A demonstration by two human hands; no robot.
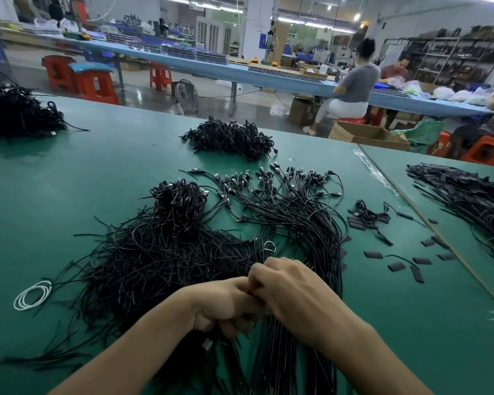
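Note:
A large spread of thin black cables (283, 212) with plug ends fanned out lies on the green table (111, 166). To its left sits a tangled heap of black twist ties (166, 252). My left hand (226, 305) and my right hand (291, 292) meet over the near end of the cables, knuckles touching. Both hands have curled fingers round black cable strands; a small plug hangs below my left hand. What the fingertips pinch is hidden.
A bundled cable pile (231, 138) sits farther back, another pile (15, 112) at far left, and a third cable pile (468, 195) at the right beyond a table seam. Small black sleeves (397, 263) are scattered at right. A white wire coil (32, 295) lies left. People work at a blue bench behind.

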